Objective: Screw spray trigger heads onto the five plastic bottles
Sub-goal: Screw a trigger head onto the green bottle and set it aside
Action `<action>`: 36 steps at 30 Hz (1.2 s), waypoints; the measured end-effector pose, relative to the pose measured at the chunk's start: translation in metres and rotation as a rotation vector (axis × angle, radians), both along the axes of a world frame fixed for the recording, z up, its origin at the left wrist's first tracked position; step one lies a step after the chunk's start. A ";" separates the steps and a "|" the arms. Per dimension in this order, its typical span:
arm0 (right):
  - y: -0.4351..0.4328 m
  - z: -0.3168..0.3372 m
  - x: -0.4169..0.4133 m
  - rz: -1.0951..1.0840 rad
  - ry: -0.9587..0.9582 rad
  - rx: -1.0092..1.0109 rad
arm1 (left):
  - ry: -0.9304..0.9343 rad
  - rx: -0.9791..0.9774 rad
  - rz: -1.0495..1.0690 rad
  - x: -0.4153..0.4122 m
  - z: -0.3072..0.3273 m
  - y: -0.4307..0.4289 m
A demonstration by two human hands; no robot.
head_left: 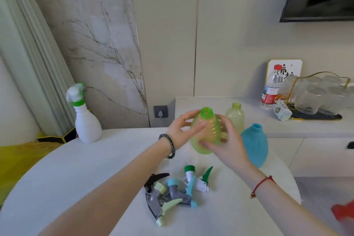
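Note:
Both hands hold a translucent green ribbed bottle [206, 130] tilted above the white table [76, 178], its open neck pointing up. My left hand [183, 128] grips its left side and my right hand [228, 140] cups its right side and base. A pale yellow-green bottle [236, 117] and a blue bottle [255, 143] stand open-necked just behind and to the right. A white bottle [87, 120] with a white and green trigger head fitted stands at the far left. Several loose trigger heads [172, 191] lie in a pile near the front.
Beyond the table is a grey counter [210, 105] with a red-capped water bottle [271, 87], a crumpled wrapper [282, 111] and a rack of glasses [318, 97]. A red object [344, 212] shows at the lower right edge. A yellow seat [15, 155] sits at left.

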State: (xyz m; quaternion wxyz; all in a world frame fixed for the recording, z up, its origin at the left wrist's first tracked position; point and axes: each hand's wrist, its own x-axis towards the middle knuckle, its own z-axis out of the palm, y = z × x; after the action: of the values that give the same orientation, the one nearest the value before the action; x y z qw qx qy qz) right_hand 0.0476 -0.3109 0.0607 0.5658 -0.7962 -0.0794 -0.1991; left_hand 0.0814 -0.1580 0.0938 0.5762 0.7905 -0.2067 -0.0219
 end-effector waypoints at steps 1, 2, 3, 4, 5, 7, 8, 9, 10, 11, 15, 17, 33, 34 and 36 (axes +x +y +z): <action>0.012 0.008 -0.002 0.037 -0.003 0.009 | -0.040 0.011 0.007 -0.004 0.008 0.014; 0.025 0.015 -0.003 0.077 -0.006 0.009 | -0.071 0.012 0.022 -0.008 0.014 0.029; 0.040 0.020 -0.005 0.121 -0.011 0.004 | -0.089 0.011 0.044 -0.012 0.018 0.044; 0.055 0.023 -0.008 0.164 -0.014 -0.002 | -0.096 0.009 0.070 -0.017 0.019 0.059; 0.069 0.023 -0.010 0.202 -0.013 -0.008 | -0.098 0.011 0.093 -0.022 0.019 0.074; 0.096 0.019 -0.016 0.265 0.004 -0.023 | -0.087 0.018 0.127 -0.033 0.012 0.103; 0.107 0.014 -0.018 0.297 0.017 -0.040 | -0.062 0.020 0.145 -0.039 0.007 0.116; 0.116 0.009 -0.021 0.334 0.036 -0.066 | -0.030 0.021 0.163 -0.045 0.001 0.129; 0.123 0.004 -0.024 0.377 0.066 -0.100 | -0.003 0.027 0.182 -0.050 -0.006 0.140; 0.128 -0.003 -0.025 0.421 0.105 -0.150 | 0.017 0.036 0.203 -0.055 -0.014 0.150; 0.125 -0.026 -0.027 0.495 0.207 -0.460 | 0.091 -0.004 0.286 -0.074 -0.040 0.179; 0.114 -0.033 -0.028 0.496 0.191 -0.600 | 0.115 -0.012 0.315 -0.080 -0.049 0.189; 0.035 -0.040 -0.010 0.350 0.241 -0.871 | 0.127 0.005 0.346 -0.089 -0.083 0.201; 0.027 -0.037 -0.006 0.346 0.257 -0.917 | 0.129 0.005 0.347 -0.088 -0.084 0.202; 0.014 -0.034 -0.001 0.361 0.282 -1.034 | 0.133 0.013 0.349 -0.086 -0.086 0.203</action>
State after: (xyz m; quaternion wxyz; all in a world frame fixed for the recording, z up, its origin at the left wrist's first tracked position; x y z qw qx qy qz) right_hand 0.0465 -0.2965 0.0268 0.1324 -0.9625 -0.2251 0.0738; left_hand -0.0050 0.0451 0.0075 0.5786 0.8148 -0.0278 0.0247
